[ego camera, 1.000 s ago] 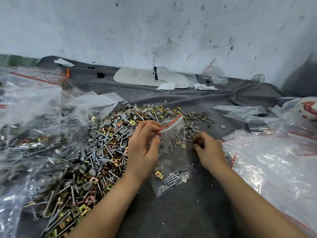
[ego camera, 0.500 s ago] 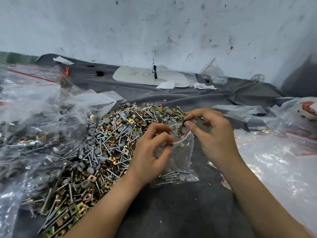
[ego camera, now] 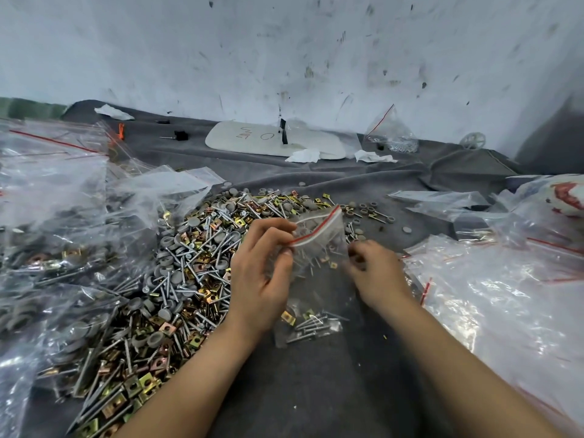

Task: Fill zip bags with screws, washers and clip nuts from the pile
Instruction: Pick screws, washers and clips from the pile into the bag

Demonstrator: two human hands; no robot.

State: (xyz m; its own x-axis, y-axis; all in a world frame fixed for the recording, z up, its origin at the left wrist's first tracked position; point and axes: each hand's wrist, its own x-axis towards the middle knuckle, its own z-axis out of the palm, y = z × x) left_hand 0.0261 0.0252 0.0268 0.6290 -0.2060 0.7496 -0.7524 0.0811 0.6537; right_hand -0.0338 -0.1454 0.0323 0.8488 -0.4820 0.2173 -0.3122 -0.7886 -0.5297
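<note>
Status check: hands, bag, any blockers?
Left hand pinches zip bag at red seal. Right hand curled beside it, grasp unclear. Screws, clip nuts inside. Pile unobstructed.

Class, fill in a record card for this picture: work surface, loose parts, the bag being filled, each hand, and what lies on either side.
Surface: grey cloth
Loose parts: pile of screws, grey washers and brass-coloured clip nuts, left of the hands
Bag being filled: zip bag, mouth open, screws and clip nuts at its bottom
Left hand: pinches the bag's mouth
Right hand: fingers curled beside the bag; what it holds is unclear
Left side: filled bags
Right side: empty bags
</note>
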